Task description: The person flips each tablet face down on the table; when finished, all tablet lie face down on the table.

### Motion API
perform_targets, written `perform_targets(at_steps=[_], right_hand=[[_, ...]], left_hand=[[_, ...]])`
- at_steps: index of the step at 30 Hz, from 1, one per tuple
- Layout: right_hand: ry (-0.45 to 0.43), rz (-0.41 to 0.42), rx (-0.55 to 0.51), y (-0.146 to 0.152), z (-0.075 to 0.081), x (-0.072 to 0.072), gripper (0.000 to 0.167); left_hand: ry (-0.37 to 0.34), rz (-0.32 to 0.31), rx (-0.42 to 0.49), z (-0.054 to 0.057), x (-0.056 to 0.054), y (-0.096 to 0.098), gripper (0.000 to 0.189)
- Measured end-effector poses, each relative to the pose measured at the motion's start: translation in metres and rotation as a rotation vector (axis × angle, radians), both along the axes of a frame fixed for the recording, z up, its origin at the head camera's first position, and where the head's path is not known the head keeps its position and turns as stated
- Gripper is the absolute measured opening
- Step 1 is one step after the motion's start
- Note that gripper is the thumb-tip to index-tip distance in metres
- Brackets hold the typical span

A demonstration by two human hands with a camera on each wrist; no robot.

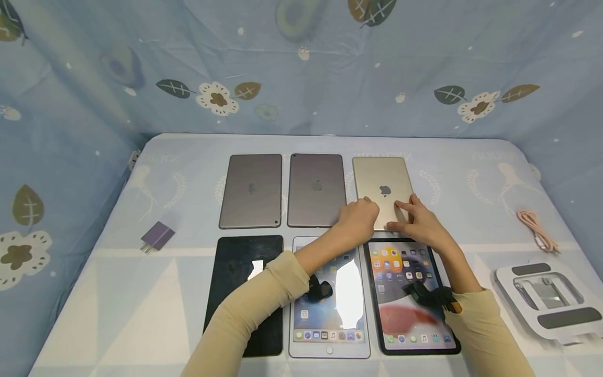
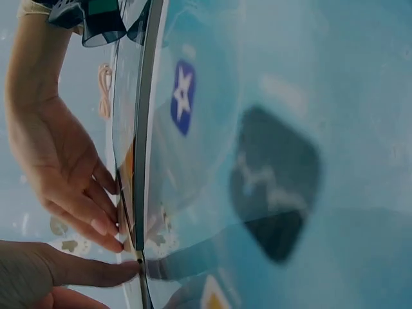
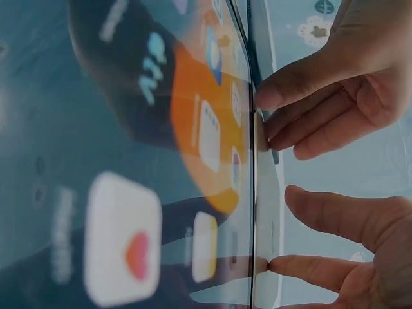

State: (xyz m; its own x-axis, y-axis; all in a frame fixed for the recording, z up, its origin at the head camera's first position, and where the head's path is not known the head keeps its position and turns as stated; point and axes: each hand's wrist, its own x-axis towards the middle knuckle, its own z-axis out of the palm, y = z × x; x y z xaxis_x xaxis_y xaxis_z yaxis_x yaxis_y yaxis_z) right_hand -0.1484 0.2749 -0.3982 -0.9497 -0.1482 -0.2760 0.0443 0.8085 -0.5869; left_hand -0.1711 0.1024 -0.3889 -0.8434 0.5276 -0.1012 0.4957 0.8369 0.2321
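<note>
A gold tablet (image 1: 384, 183) lies back side up in the far row, at its right end. My left hand (image 1: 360, 220) has curled fingers at its lower left corner; in the right wrist view that hand's thumb and fingertips (image 3: 273, 96) meet close at the tablet's edge. Spread over the tablet's right part is my right hand (image 1: 419, 225), one fingertip on the gold back and the thumb near the lower edge. Just below the hands lies a lit black-rimmed tablet (image 1: 400, 309), partly covered by the right wrist's camera.
Two grey tablets (image 1: 251, 191) (image 1: 316, 191) lie left of the gold one. In the near row are a dark-screened tablet (image 1: 247, 251) and a lit white tablet (image 1: 306, 351). A purple charger (image 1: 159, 235) sits far left; a pink cable (image 1: 537, 230) and white folding stand (image 1: 548, 298) are right.
</note>
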Motion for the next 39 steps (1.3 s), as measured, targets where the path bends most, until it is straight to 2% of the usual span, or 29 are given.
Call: perform_targets(at_steps=[2,10,13,15,18,20,22,25,28,34,39], right_hand=[[-0.008,-0.006,-0.005,-0.002,0.000,-0.001,0.079],[-0.020,-0.017,0.000,-0.008,0.001,-0.004,0.080],[-0.012,-0.009,-0.006,-0.008,0.000,-0.006,0.080],[-0.011,-0.012,-0.019,-0.009,0.001,-0.006,0.082],[-0.008,-0.046,-0.060,-0.014,0.001,-0.005,0.089],[-0.011,-0.074,-0.089,-0.020,0.003,-0.004,0.095],[0.008,-0.078,-0.112,-0.030,0.005,-0.003,0.098],[0.036,-0.029,-0.134,-0.050,0.008,-0.002,0.096],[0.076,0.047,-0.136,-0.071,0.010,0.000,0.089],[0.070,0.171,-0.149,-0.109,0.014,0.008,0.079],[0.075,0.286,-0.156,-0.138,0.016,0.017,0.074]], left_hand=[[0.023,-0.003,-0.019,0.000,0.002,0.000,0.010],[0.085,-0.012,-0.094,0.000,0.003,-0.003,0.013],[0.082,-0.025,-0.077,-0.001,0.002,-0.007,0.015],[0.044,-0.039,-0.034,0.000,0.000,-0.012,0.013],[-0.067,-0.047,0.055,0.002,0.000,-0.022,0.004],[-0.142,-0.032,0.093,0.006,0.000,-0.031,0.007],[-0.175,-0.020,0.102,0.010,0.003,-0.043,0.018],[-0.166,-0.005,0.100,0.018,0.008,-0.064,0.030],[-0.146,0.014,0.129,0.025,0.016,-0.091,0.035],[-0.152,0.138,0.210,0.031,0.032,-0.154,0.041],[-0.171,0.224,0.192,0.030,0.047,-0.198,0.054]])
